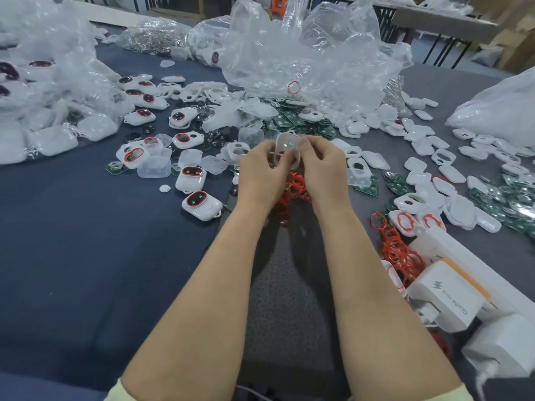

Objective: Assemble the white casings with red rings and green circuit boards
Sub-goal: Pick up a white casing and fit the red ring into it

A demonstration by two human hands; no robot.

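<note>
A crumpled clear plastic bag [304, 53] lies far centre on the blue cloth [72, 241], a bag of silvery metal parts [153, 36] far left, white chargers [445, 296] near right.

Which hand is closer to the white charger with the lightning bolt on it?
Right. The right hand is left of the charger and farther from the person. The left hand is farther left again, across the white casing that both hold.

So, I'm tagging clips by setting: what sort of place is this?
Probably a small assembly workshop: a worktable strewn with white casings, green circuit boards and red rings, with bulk parts in clear plastic bags.
</note>
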